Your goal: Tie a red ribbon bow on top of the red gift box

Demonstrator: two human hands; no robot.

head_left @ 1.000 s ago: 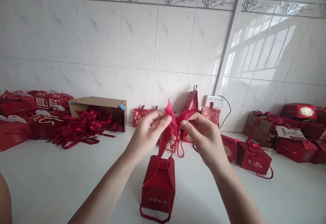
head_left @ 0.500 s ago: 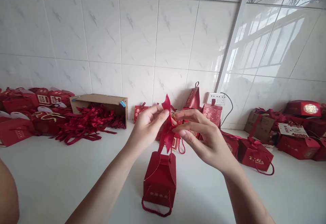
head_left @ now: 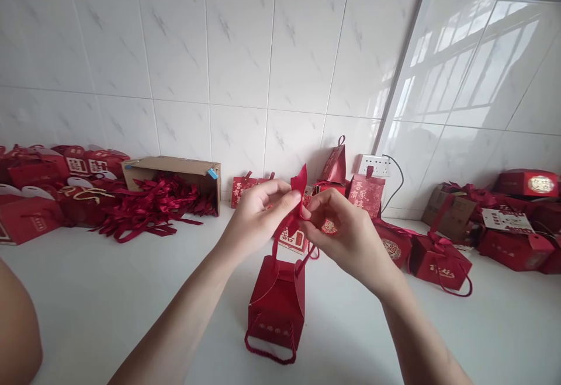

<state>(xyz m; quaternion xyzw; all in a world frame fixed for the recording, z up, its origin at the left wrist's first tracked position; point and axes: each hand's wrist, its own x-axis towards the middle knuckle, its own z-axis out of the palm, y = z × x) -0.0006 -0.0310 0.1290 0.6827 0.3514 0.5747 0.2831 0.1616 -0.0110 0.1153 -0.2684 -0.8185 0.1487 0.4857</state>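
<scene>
A small red gift box (head_left: 276, 309) stands on the white table in front of me, a twisted red cord handle (head_left: 267, 357) hanging at its near side. From its top a red ribbon (head_left: 299, 181) rises to my hands. My left hand (head_left: 263, 212) pinches the ribbon between thumb and fingers, with one pointed end sticking up above the thumb. Close on its right, my right hand (head_left: 344, 230) has thumb and fingertips closed on the ribbon too. The part of the ribbon between the hands is mostly hidden by the fingers.
On the left a cardboard box (head_left: 175, 166) lies on its side, red ribbons (head_left: 153, 207) spilling out. Several red gift boxes (head_left: 30, 215) are piled beyond it. More stand behind my hands and at right, including a bowed box (head_left: 440, 265). A socket strip (head_left: 374, 165) is against the tiled wall.
My right hand's fingers, spread apart before, have closed on the ribbon beside my left hand. The ribbon is drawn up more compactly between the hands. The view has tilted slightly down.
</scene>
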